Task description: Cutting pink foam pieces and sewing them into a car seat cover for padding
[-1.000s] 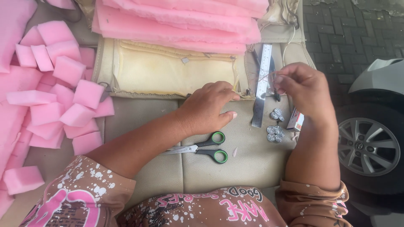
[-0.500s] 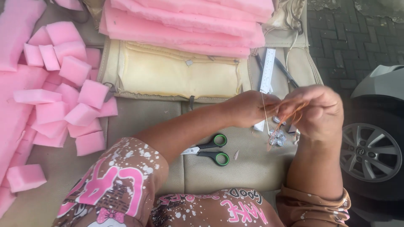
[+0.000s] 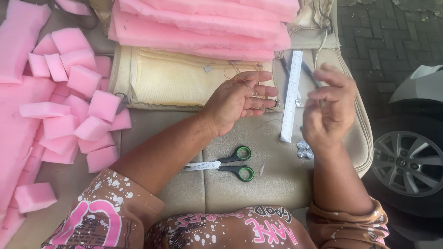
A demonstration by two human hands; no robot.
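My left hand point(image 3: 240, 99) hovers palm down over the beige seat cushion point(image 3: 170, 78), fingers spread, with thin thread point(image 3: 244, 80) looped over them. My right hand point(image 3: 327, 115) is raised to its right, blurred, thumb and forefinger close together; whether it grips the thread I cannot tell. A clear ruler point(image 3: 291, 94) lies between the two hands. Green-handled scissors point(image 3: 226, 163) lie shut on the beige cover, just below my left wrist. Small silver pieces point(image 3: 303, 148) sit under my right hand.
Several pink foam blocks point(image 3: 78, 106) are heaped at the left. Pink foam sheets point(image 3: 207, 25) are stacked at the top. Dark-handled pliers point(image 3: 310, 71) lie behind the ruler. A car wheel point(image 3: 408, 166) and brick paving point(image 3: 383, 41) are at the right.
The hands were close together by the ruler; now they have drawn apart, the left moving left and opening its fingers, the right lifting to the right.
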